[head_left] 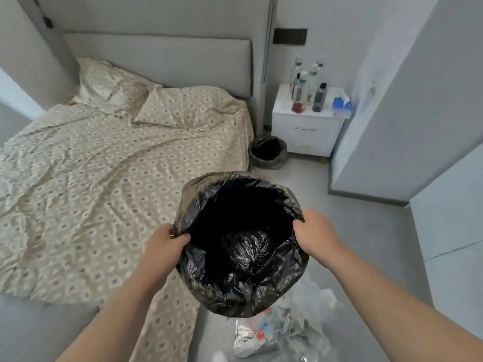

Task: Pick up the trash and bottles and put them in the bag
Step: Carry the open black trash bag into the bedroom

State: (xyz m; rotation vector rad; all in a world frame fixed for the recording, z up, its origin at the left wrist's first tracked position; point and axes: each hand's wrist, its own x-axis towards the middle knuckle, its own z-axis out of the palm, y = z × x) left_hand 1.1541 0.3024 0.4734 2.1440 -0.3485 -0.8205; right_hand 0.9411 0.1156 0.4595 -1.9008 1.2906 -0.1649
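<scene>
Head view: the black bag (235,296) sits in the middle of the near scene, held up off the floor with its mouth spread into a wide, round opening that faces the camera. Its inside is dark, with crumpled plastic folds showing at the bottom.

The left hand (164,246) grips the left side of the rim, fingers curled over the edge and the thumb pinching the plastic from the near side. The right hand (313,231) grips the right side of the rim the same way, fingers closed tight on a gathered fold. Both forearms reach in from the near edge.

Just below the bag, near and slightly right, loose trash (300,322) lies on the grey floor (366,231): crumpled white paper and clear wrappers, one with red print.

To the left is a bed (91,165) under a wrinkled patterned sheet, with two matching pillows (183,105) against a grey headboard (156,61) at the far end. At the far right stands a white nightstand (305,134) with two drawers. Several bottles (305,87) cluster upright on its top, one holding red liquid and one dark, with a blue packet (341,103) just beside them. Between the bed and the nightstand, a small bin (269,152) with a dark liner stands on the floor.
</scene>
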